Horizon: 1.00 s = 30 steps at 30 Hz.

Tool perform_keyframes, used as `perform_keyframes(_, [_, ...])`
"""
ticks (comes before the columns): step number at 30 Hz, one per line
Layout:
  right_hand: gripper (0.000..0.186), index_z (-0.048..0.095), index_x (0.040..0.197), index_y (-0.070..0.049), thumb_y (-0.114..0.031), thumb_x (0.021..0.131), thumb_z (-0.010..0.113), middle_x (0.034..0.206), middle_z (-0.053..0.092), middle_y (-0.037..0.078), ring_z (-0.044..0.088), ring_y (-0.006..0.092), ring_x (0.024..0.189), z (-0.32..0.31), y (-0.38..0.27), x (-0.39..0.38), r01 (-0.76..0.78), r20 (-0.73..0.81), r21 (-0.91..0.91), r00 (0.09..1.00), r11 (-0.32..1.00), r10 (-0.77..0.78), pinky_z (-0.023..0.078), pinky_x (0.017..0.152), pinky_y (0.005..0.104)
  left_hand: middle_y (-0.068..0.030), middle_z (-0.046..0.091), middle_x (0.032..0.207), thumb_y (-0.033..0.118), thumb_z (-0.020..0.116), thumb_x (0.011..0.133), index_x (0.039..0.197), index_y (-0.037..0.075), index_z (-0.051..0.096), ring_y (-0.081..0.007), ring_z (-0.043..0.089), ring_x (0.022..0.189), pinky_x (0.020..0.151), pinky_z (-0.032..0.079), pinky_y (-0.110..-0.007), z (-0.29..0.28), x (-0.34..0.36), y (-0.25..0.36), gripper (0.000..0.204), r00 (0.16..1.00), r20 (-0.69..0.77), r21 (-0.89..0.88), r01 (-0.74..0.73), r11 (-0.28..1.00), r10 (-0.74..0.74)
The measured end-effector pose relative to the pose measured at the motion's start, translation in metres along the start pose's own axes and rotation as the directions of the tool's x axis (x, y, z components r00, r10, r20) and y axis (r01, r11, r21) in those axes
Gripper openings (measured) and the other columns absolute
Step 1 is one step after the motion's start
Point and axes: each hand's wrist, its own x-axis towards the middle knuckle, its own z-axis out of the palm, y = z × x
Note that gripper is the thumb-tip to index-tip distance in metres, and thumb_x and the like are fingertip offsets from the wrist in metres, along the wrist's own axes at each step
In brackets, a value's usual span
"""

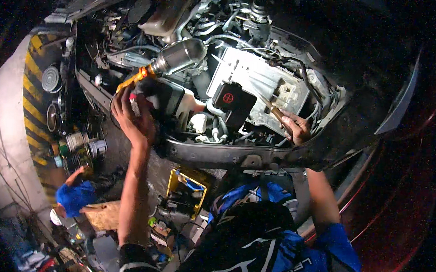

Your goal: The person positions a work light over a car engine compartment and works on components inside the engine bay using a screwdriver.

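Observation:
A caged work light (180, 56) with an orange handle leans over the open engine bay. My left hand (134, 116) is closed round the lower end of that handle, at the front left of the bay. On the right, my right hand (296, 129) grips a slim tool with a brown handle (277, 112). Its thin end points up and left over a pale, brightly lit box-shaped part (248, 68); whether the tip touches it I cannot tell. Left of the tool sits a black cover (235, 101) with a red plus mark.
The bay's black front edge (212, 154) runs below both hands. Hoses and cables (305, 74) surround the pale part. At lower left are a person in blue (77, 195), several cans (96, 148) and a yellow-framed container (201, 204). A yellow-and-black striped strip (32, 106) borders the floor.

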Motion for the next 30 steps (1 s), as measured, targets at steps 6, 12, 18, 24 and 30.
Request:
perform_keyframes(6, [0.036, 0.064, 0.12, -0.004, -0.025, 0.091, 0.056, 0.072, 0.057, -0.002, 0.042, 0.003, 0.05, -0.002, -0.007, -0.006, -0.02, 0.017, -0.031, 1.0, 0.999, 0.021, 0.033, 0.045, 0.019, -0.0189, 0.052, 0.129, 0.025, 0.061, 0.092, 0.134, 0.003, 0.047, -0.0268, 0.055, 0.113, 0.091, 0.047, -0.042, 0.072, -0.007, 0.068, 0.049, 0.531, 0.791, -0.403, 0.827, 0.392, -0.305])
perform_keyframes(12, [0.036, 0.064, 0.12, -0.003, -0.025, 0.091, 0.056, 0.073, 0.057, -0.002, 0.042, 0.0032, 0.05, 0.003, -0.015, -0.007, 0.001, 0.026, -0.102, 1.0, 0.995, 0.002, 0.033, 0.046, 0.0194, -0.0126, 0.051, 0.123, 0.041, 0.06, 0.087, 0.128, 0.011, 0.049, -0.0205, 0.056, 0.103, 0.075, 0.048, -0.044, 0.174, -0.042, -0.01, 0.052, 0.298, 0.937, -0.271, 0.949, 0.159, -0.182])
perform_keyframes(18, [0.037, 0.066, 0.118, -0.006, -0.028, 0.089, 0.06, 0.071, 0.062, -0.001, 0.05, 0.0052, 0.057, 0.007, -0.015, 0.0, -0.111, 0.039, 0.015, 0.993, 0.994, 0.11, 0.039, 0.052, 0.02, -0.0075, 0.061, 0.072, 0.041, 0.06, 0.086, 0.085, 0.007, 0.067, -0.0195, 0.06, 0.071, 0.063, 0.048, -0.031, 0.255, -0.05, -0.065, 0.035, 0.612, 0.774, -0.226, 0.503, 0.834, -0.159])
perform_keyframes(24, [0.036, 0.063, 0.119, -0.002, -0.024, 0.091, 0.058, 0.072, 0.059, 0.001, 0.042, 0.0049, 0.049, -0.011, -0.004, -0.008, -0.113, -0.016, 0.027, 0.993, 0.993, 0.114, 0.033, 0.045, 0.0209, -0.0142, 0.065, 0.071, 0.044, 0.069, 0.077, 0.078, 0.0, 0.067, -0.0267, 0.065, 0.072, 0.071, 0.052, -0.035, 0.273, -0.045, 0.014, 0.044, 0.842, 0.496, -0.007, 0.249, 0.968, -0.213])
perform_keyframes(30, [0.039, 0.058, 0.124, 0.001, -0.023, 0.093, 0.056, 0.074, 0.059, 0.003, 0.041, 0.0051, 0.05, 0.003, -0.014, 0.007, -0.101, 0.101, 0.061, 0.99, 0.993, 0.094, 0.033, 0.045, 0.0206, -0.0245, 0.06, 0.114, 0.033, 0.078, 0.074, 0.121, -0.005, 0.05, -0.0385, 0.059, 0.103, 0.092, 0.046, -0.044, 0.244, -0.034, 0.004, 0.067, 0.708, 0.264, -0.1, 0.696, 0.711, -0.655])
